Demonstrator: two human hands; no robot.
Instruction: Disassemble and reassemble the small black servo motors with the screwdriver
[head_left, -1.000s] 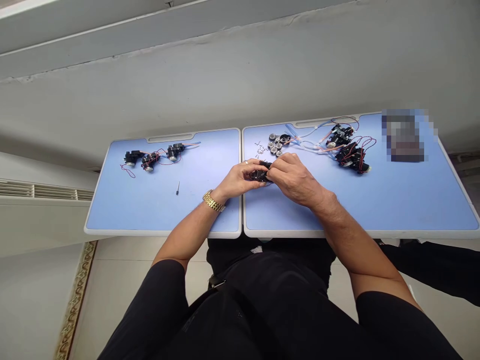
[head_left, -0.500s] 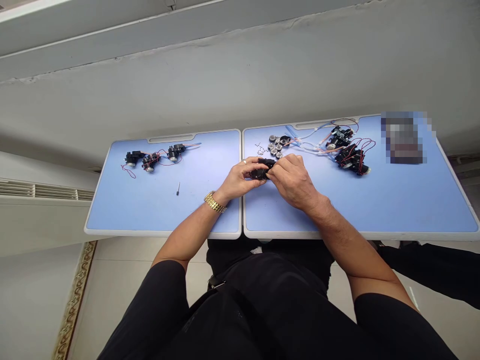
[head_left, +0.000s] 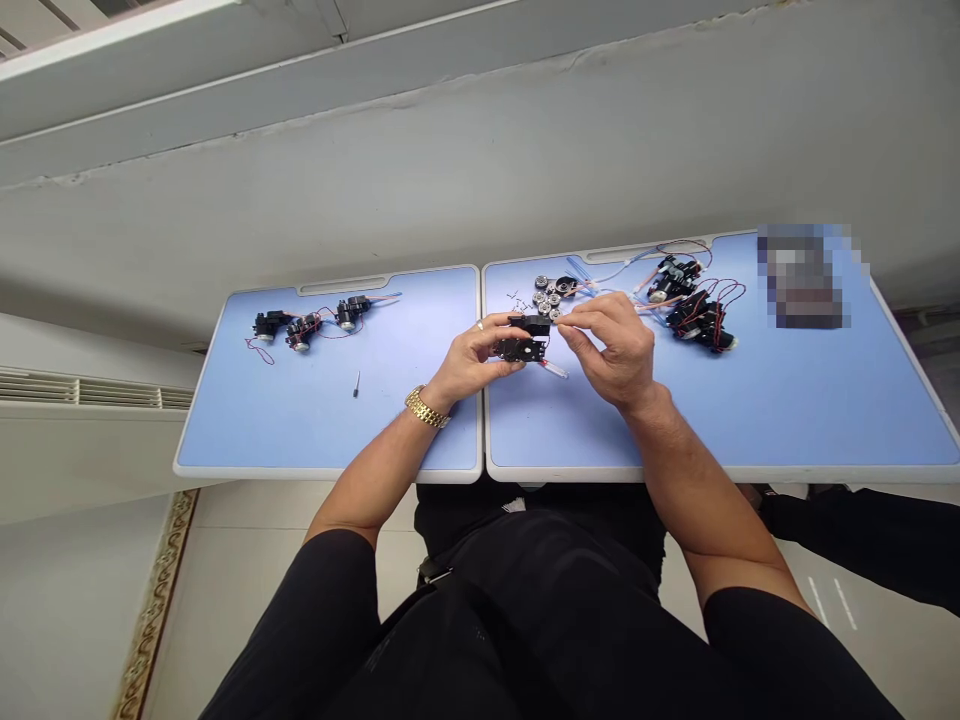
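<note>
My left hand (head_left: 466, 364), with a gold watch at its wrist, grips a small black mechanical assembly (head_left: 520, 350) between thumb and fingers above the blue table. A pale strip (head_left: 555, 369) with a reddish end sticks out at the assembly's lower right. My right hand (head_left: 616, 350) is closed in a pinch, its fingertips at the assembly's upper right edge. Whatever sits in that pinch is too small to make out. Just beyond the hands lie several silver-rimmed round parts (head_left: 553, 300) and a scatter of tiny screws (head_left: 517, 304).
Black wired modules (head_left: 701, 318) lie on the right table (head_left: 795, 410), with blue cable ties (head_left: 581, 270) nearby. Three linked modules (head_left: 302, 331) and a small screwdriver (head_left: 356, 384) lie on the left table (head_left: 255, 425). A pixelated item (head_left: 806, 280) is far right. Someone's dark-clothed leg (head_left: 862, 540) shows lower right.
My right hand has drawn back to the right from the assembly's front, uncovering its right side and the pale strip. The left hand keeps its hold; the assembly looks slightly turned.
</note>
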